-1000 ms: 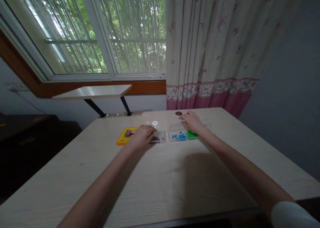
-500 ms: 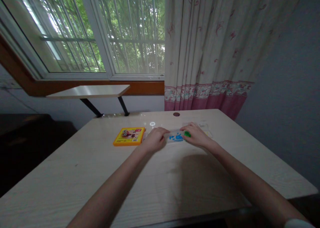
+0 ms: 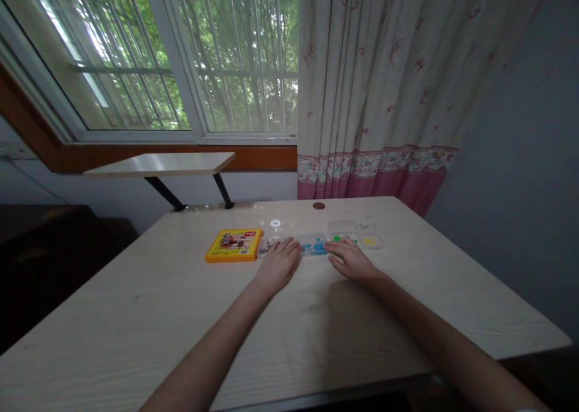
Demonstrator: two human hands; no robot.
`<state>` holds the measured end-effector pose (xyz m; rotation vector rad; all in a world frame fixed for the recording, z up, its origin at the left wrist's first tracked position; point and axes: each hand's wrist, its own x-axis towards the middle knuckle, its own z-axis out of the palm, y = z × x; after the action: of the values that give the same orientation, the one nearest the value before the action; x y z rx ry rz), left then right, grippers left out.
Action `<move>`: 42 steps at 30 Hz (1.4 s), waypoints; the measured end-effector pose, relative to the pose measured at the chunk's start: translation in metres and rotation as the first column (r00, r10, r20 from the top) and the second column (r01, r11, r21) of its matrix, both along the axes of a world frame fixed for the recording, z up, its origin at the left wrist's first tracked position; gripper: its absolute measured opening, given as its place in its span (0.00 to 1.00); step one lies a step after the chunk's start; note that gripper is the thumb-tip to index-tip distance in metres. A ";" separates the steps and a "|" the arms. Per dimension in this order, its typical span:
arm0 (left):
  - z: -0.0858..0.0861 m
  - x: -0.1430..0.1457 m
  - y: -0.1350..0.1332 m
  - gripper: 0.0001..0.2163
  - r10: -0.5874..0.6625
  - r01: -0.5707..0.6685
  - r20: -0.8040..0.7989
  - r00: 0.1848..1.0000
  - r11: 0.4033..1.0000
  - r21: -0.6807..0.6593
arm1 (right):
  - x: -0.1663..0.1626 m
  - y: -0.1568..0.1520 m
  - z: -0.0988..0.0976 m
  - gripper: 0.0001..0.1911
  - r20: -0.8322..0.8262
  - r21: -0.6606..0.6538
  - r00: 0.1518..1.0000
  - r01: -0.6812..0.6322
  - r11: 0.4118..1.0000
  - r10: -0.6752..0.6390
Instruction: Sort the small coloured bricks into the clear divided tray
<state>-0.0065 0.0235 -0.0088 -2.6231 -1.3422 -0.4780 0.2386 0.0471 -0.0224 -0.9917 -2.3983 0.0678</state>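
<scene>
- Right of the yellow box, the clear tray with blue pieces looks light, stiff, probably slick; I'd hold its end walls, lest the pieces spill.
- Left hand, nearer the box: fingers close together, at the tray's near end.
- Right hand, farther from the box: thumb slightly parted, fingertips at the far end; whether either pinches, I can't tell.

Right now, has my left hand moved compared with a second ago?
Yes. Judged against the round brown grommet, your left hand has shifted to the right and slightly nearer to you.
</scene>
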 end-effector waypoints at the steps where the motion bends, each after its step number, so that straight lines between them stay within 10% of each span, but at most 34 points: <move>1: -0.002 0.000 -0.001 0.18 0.000 0.000 0.000 1.000 1.000 0.002 | 0.000 0.000 -0.001 0.18 -0.007 0.009 1.000 -0.002 1.000 0.002; 29: -0.005 0.003 -0.010 0.19 0.054 -0.054 0.031 0.998 0.999 -0.008 | -0.001 -0.006 0.008 0.18 0.017 0.032 1.000 0.013 0.999 -0.014; 42: 0.037 0.041 0.035 0.20 -0.033 0.072 0.311 0.950 0.991 -0.114 | 0.068 0.074 0.050 0.21 0.140 0.239 0.910 0.350 0.906 -0.389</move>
<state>0.0345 0.0581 0.0283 -2.7790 -1.4310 -0.8722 0.3070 0.1216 0.0277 -1.3830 -2.2709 -0.4259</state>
